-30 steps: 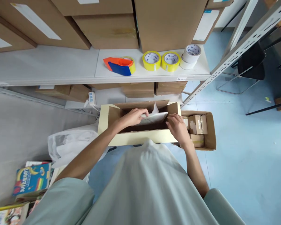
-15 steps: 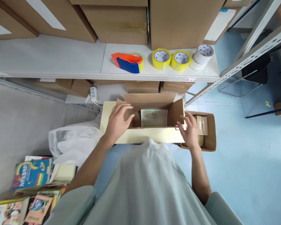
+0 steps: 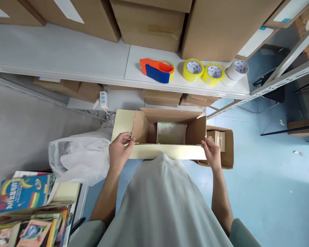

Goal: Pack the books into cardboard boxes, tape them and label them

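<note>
An open cardboard box [image 3: 146, 132] stands on a pale yellow board [image 3: 122, 118] in front of me, its flaps folded outward. On the box's floor lies a flat, pale printed item [image 3: 171, 133]; its kind is hard to make out. My left hand [image 3: 119, 148] pinches the near corner of the left flap between thumb and fingers. At the opposite end, my right hand [image 3: 211, 151] is closed on the near corner of the right flap.
A shelf [image 3: 92, 58] ahead bears large cartons, an orange and blue tape dispenser [image 3: 157, 70], yellow tape rolls [image 3: 193, 70] and white rolls [image 3: 237, 70]. Another open carton [image 3: 228, 147] sits at right. A white plastic bag [image 3: 79, 159] and stacked books [image 3: 23, 192] are at left.
Both hands have closed on the box's end flaps; the left hand moved down from above the box's left end. The left flap now lies further outward. The camera view has turned slightly.
</note>
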A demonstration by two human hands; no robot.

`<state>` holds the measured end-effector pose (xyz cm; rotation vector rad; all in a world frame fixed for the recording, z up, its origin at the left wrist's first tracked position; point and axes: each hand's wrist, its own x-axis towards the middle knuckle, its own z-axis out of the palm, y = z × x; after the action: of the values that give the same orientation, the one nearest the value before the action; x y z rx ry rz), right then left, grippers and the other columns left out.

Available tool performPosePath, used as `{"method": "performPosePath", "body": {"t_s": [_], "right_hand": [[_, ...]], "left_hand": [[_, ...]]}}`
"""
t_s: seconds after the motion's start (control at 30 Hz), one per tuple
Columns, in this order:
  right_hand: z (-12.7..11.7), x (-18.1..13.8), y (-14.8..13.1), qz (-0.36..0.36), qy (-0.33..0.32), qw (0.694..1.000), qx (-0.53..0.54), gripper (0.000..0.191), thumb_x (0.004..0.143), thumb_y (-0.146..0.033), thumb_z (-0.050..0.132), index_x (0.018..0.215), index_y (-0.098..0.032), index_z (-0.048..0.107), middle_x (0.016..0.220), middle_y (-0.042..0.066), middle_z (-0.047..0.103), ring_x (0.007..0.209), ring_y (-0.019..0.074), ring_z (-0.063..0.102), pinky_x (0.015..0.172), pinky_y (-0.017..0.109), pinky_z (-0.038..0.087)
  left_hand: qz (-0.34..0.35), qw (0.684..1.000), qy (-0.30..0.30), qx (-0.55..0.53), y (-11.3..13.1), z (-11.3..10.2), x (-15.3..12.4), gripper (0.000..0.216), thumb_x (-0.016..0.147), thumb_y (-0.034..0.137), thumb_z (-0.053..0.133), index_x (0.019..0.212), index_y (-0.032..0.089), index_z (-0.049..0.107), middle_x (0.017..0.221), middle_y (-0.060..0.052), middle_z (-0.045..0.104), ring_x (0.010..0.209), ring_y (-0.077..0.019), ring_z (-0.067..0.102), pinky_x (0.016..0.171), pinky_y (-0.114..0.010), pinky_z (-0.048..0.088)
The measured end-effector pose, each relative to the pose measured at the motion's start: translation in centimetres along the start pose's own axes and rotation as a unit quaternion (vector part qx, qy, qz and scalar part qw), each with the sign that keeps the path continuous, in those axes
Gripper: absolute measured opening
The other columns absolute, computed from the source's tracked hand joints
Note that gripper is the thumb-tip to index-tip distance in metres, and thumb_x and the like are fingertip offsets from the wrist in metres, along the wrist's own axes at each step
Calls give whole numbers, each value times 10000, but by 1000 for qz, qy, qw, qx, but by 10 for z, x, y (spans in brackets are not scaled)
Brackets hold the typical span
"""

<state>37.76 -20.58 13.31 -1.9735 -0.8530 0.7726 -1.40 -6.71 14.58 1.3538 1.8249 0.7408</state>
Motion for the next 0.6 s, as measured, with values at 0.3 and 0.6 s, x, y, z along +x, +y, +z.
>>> {"method": "performPosePath", "body": {"t_s": [0.3, 0.6], "right_hand": [[64, -25, -33, 11, -101, 994, 33, 806, 869, -790, 839, 1424, -208, 797, 1426, 168, 797, 1264, 406, 798, 1101, 599, 677], [70, -26, -63, -71, -210, 975, -15, 530, 982, -650, 799, 1411, -338, 794, 1607, 61, 696, 1512, 334, 644, 1275, 555, 547]], "left_hand": [[63, 998, -12, 22, -24, -54, 22, 384, 884, 418, 774, 1233, 257, 755, 1195, -69, 839, 1082, -272, 820, 1039, -435, 648], [195, 947, -236, 98, -41, -67, 21, 674, 987, 579, 742, 1587, 303, 604, 1631, -92, 662, 1544, -334, 603, 1304, -514, 488]]}}
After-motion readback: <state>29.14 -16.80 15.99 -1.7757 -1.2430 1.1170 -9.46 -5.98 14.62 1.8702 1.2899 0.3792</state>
